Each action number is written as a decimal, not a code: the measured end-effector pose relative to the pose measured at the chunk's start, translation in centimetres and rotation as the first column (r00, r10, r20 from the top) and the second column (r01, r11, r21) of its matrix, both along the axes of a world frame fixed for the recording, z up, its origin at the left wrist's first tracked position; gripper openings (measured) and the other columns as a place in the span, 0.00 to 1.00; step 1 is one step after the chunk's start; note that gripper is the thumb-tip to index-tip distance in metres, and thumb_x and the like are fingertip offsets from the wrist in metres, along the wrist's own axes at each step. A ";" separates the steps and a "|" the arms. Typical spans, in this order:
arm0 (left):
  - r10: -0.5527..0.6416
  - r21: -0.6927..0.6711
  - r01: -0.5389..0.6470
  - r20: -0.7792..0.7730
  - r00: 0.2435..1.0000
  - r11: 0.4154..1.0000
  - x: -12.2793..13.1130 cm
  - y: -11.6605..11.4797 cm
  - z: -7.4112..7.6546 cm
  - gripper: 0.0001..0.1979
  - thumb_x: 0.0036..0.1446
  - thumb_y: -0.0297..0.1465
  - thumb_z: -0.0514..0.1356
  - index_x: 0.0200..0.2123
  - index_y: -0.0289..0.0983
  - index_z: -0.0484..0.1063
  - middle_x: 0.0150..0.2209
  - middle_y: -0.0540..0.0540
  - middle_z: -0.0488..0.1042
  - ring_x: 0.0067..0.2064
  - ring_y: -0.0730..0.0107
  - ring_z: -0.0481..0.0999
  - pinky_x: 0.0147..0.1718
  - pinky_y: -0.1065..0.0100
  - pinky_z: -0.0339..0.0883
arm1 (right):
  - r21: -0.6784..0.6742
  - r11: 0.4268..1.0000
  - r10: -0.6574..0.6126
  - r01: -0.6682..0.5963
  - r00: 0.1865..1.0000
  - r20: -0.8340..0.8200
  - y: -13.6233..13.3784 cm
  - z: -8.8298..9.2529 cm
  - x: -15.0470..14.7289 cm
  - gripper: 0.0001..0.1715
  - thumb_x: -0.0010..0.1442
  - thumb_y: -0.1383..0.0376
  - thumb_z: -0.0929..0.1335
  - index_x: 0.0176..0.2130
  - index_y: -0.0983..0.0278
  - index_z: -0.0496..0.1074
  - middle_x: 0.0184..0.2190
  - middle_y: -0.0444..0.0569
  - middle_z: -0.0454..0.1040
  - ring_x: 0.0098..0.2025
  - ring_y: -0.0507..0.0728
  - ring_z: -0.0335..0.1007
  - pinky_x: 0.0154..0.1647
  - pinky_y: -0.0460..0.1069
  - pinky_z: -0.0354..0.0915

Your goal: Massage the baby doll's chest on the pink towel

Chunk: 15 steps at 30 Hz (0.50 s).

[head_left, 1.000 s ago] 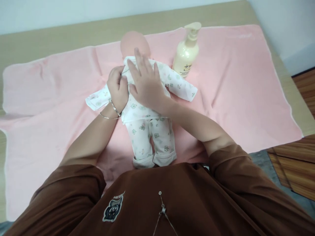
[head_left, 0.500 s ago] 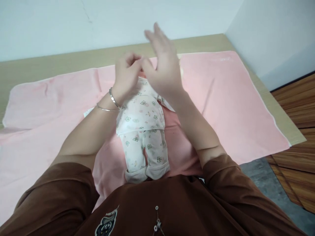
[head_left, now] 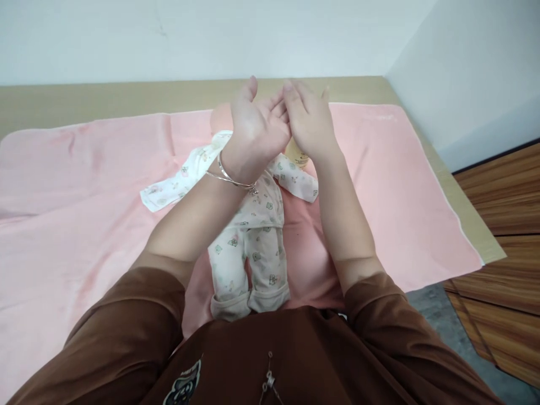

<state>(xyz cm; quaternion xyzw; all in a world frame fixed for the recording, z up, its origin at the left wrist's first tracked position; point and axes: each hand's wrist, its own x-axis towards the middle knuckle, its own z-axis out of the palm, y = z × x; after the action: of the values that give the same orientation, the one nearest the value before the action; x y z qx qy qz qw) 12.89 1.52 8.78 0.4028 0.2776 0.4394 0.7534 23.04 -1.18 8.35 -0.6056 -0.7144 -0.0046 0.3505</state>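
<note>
My left hand (head_left: 262,126) is raised with its palm turned up and its fingers stretched out. My right hand (head_left: 311,115) lies against the left hand's fingertips, its own fingers extended and somewhat blurred. Neither hand holds an object. Below them, a baby doll (head_left: 264,208) in a white long-sleeved top and trousers with small animal prints lies on its back, sleeves spread wide. Part of its head (head_left: 220,117) shows beside my left hand; the rest is covered. A bottle (head_left: 297,154) with yellowish contents is partly hidden behind my right hand.
A pink cloth (head_left: 379,185) covers most of the wooden table (head_left: 354,85). The table backs onto a pale wall (head_left: 211,39), with another wall at the right. Brown wood-grain panels (head_left: 502,264) stand beyond the table's right edge.
My left hand has turned palm up and shifted right. The right hand has moved right and lowered onto the left fingers. The doll's sleeves and the bottle have come into view.
</note>
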 end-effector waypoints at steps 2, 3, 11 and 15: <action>0.031 -0.100 -0.027 0.035 0.999 0.995 -0.8 -0.9 0.6 0.32 0.66 0.41 0.24 0.36 0.34 0.64 0.31 0.39 0.70 0.48 0.61 0.70 0.46 0.56 0.67 | 0.050 0.999 -0.021 0.020 1.000 0.016 -0.1 -0.2 -0.3 0.25 0.68 0.55 0.48 0.37 0.56 0.68 0.39 0.45 0.74 0.46 0.58 0.66 0.64 0.65 0.40; 0.030 -0.131 -0.024 0.045 0.999 0.991 -1.3 -1.3 0.6 0.31 0.67 0.41 0.26 0.35 0.33 0.64 0.31 0.39 0.70 0.49 0.60 0.71 0.45 0.55 0.68 | 0.080 0.996 -0.039 0.035 0.998 0.046 -0.1 -0.4 -0.4 0.28 0.68 0.55 0.47 0.34 0.57 0.68 0.35 0.45 0.74 0.44 0.57 0.68 0.64 0.64 0.40; 0.265 0.194 -0.264 0.021 0.964 0.945 -7.4 -3.0 -0.4 0.13 0.65 0.26 0.43 0.38 0.37 0.66 0.43 0.48 0.71 0.49 0.65 0.72 0.52 0.59 0.67 | 0.229 0.958 -0.189 0.175 0.981 0.040 1.0 -1.4 -1.7 0.41 0.69 0.56 0.42 0.33 0.63 0.74 0.21 0.46 0.68 0.36 0.56 0.71 0.65 0.60 0.36; 0.530 0.797 -0.229 -0.131 0.838 0.559 -9.7 -3.7 0.8 0.11 0.57 0.17 0.51 0.35 0.36 0.69 0.36 0.51 0.69 0.45 0.61 0.72 0.49 0.58 0.66 | 0.265 0.921 -0.289 0.284 0.957 -0.020 2.0 -1.8 -1.7 0.35 0.68 0.56 0.45 0.29 0.58 0.72 0.20 0.44 0.67 0.33 0.57 0.69 0.65 0.59 0.40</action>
<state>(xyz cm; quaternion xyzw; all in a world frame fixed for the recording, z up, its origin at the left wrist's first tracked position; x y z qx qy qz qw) 3.15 -2.14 9.56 0.6797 0.2825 0.5872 0.3367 21.38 0.86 6.59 -0.6510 -0.6144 -0.1572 0.4171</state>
